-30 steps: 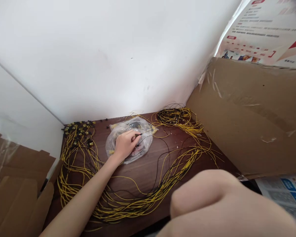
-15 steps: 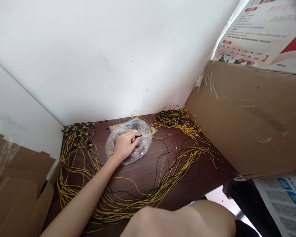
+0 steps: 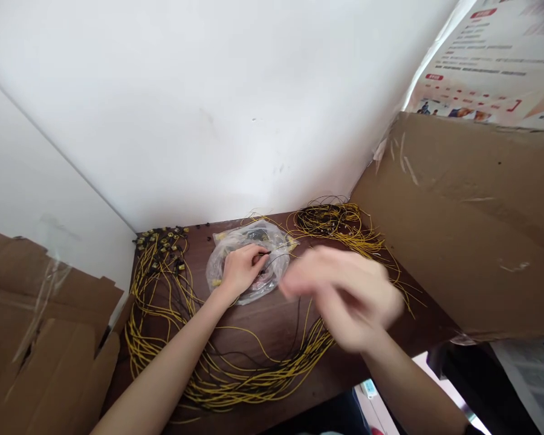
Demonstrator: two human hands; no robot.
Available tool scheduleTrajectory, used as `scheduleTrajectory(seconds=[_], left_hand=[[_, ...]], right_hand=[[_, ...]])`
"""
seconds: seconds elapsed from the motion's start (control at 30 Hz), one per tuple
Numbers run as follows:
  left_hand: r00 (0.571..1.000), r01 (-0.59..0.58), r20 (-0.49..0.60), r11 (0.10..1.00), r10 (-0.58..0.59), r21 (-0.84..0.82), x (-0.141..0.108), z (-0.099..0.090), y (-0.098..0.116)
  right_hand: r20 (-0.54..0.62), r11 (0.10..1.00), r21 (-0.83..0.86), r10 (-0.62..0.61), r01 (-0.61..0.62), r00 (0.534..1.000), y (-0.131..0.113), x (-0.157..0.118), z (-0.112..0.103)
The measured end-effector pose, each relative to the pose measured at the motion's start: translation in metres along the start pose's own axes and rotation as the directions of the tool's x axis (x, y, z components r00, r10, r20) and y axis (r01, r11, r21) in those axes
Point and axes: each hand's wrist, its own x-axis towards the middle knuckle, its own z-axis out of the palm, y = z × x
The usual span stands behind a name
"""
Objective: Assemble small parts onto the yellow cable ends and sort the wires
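Note:
My left hand [image 3: 245,269] pinches a thin black piece [image 3: 266,252], which looks like a wire end, above a clear plastic bag [image 3: 217,260]. The bag lies on the dark brown table, with yellow and black bits showing through it. Thin wires run rightward from near the pinched fingers. My right hand [image 3: 349,290] is raised to the right of the bag, smeared by motion, so its fingers do not show clearly. Below it passes a long bundle of yellow and black wires [image 3: 254,383], curving left to a cluster of small yellow-and-black connectors [image 3: 165,241].
A coiled heap of yellow and black wires [image 3: 329,217] lies at the back right of the table. Cardboard panels stand at the right [image 3: 471,223] and left [image 3: 49,338]. A white wall [image 3: 236,109] rises behind.
My right hand has come up into view from below, over the right part of the table. My left hand keeps its pinch over the bag. The view has shifted slightly.

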Motion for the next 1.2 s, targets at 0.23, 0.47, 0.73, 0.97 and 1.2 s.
scheduleTrajectory(seconds=[0.23,0.47,0.73,0.97,1.2], left_hand=[[0.993,-0.120,0.038,0.971,0.114,0.208,-0.001,0.000,0.005],[0.981,-0.167,-0.060,0.959,0.185,0.231,-0.002,0.001,0.005],[0.980,-0.143,-0.121,0.979,0.161,0.145,-0.002,-0.001,0.005],[0.985,-0.109,-0.121,0.987,0.123,0.116,-0.002,-0.001,0.005],[0.987,-0.101,-0.118,0.989,0.114,0.109,-0.002,0.000,0.006]], right_hand=[[0.140,0.953,-0.188,0.265,-0.237,0.954,0.115,-0.023,0.060],[0.229,0.923,-0.210,0.367,-0.323,0.902,0.136,-0.041,0.058],[0.222,0.928,-0.189,0.358,-0.320,0.907,0.137,-0.041,0.057],[0.234,0.930,-0.186,0.355,-0.317,0.905,0.135,-0.041,0.057],[0.237,0.908,-0.239,0.397,-0.343,0.887,0.138,-0.041,0.052]])
